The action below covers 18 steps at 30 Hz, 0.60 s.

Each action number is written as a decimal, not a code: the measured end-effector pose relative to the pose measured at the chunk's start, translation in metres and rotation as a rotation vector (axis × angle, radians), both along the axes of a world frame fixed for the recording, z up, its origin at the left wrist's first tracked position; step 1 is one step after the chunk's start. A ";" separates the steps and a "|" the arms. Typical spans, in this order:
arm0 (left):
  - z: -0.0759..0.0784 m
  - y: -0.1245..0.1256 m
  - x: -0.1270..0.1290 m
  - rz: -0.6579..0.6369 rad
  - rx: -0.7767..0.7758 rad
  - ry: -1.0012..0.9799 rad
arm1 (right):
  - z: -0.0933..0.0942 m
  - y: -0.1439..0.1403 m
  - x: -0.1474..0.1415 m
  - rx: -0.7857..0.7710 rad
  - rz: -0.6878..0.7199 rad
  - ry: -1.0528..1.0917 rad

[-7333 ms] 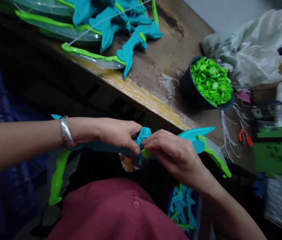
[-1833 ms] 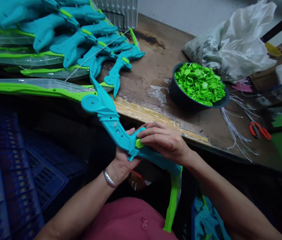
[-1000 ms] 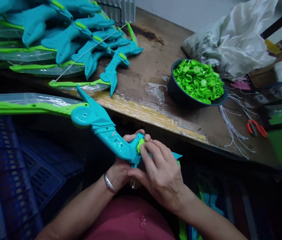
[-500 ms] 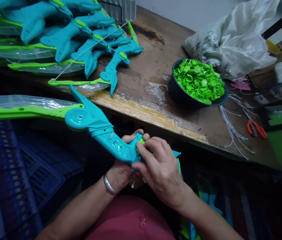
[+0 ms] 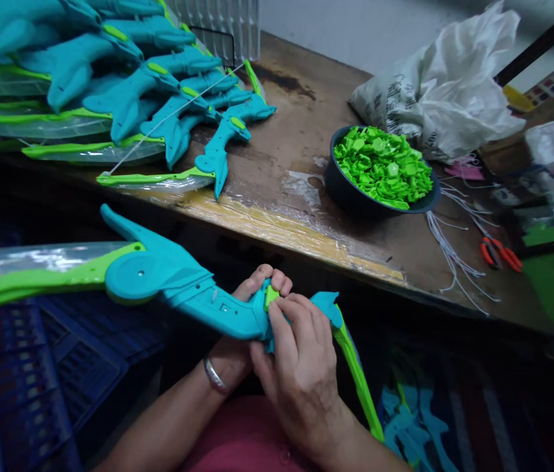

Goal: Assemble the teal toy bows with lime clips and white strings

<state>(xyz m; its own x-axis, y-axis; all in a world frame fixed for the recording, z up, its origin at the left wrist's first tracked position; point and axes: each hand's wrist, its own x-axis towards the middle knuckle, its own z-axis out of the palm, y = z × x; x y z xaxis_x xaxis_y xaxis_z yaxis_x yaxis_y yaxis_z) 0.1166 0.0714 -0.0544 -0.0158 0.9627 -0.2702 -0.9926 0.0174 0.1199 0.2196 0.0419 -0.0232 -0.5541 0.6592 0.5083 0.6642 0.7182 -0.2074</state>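
Note:
A blue-and-green plastic toy bow [image 5: 217, 305] lies across my lap side, in front of the table edge. Its green limb with clear film runs off to the left, and another green limb bends down on the right. My left hand [image 5: 244, 314] is wrapped round the bow's blue grip from beneath and behind, partly hidden by it. With its fingers pressed together, my right hand [image 5: 301, 367] pushes on a small green plastic piece [image 5: 271, 297] at the middle of the bow. The underside of that piece is hidden.
Assembled toy bows [image 5: 124, 72] are stacked on the table [image 5: 301, 98] at the left. A dark bowl [image 5: 355, 203] of green pieces stands right of centre, before a white sack [image 5: 429, 92]. White cords [image 5: 446, 252] and orange-handled pliers [image 5: 500, 254] lie right. Blue crates [image 5: 16, 380] stand below left.
The bow's left end has swung lower, and its right limb has come into clearer view. My right hand has shifted slightly left and down, still at the green piece.

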 end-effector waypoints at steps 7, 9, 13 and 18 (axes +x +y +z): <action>0.000 0.000 0.003 0.024 0.048 0.053 | -0.007 -0.002 0.005 0.094 0.040 -0.071; -0.001 0.001 0.003 0.025 0.030 0.035 | -0.007 -0.001 0.005 0.109 0.054 -0.097; -0.002 0.002 0.006 -0.003 0.033 0.011 | -0.004 0.001 0.005 0.121 0.067 -0.115; -0.008 0.001 0.006 -0.059 0.016 -0.068 | -0.006 0.003 0.001 0.112 0.053 -0.102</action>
<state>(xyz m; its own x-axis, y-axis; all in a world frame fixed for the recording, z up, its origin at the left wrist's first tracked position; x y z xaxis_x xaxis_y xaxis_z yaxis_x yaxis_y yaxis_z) 0.1224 0.0729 -0.0623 0.0589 0.9655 -0.2538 -0.9958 0.0748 0.0532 0.2210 0.0447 -0.0294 -0.6387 0.5704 0.5165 0.6385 0.7674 -0.0579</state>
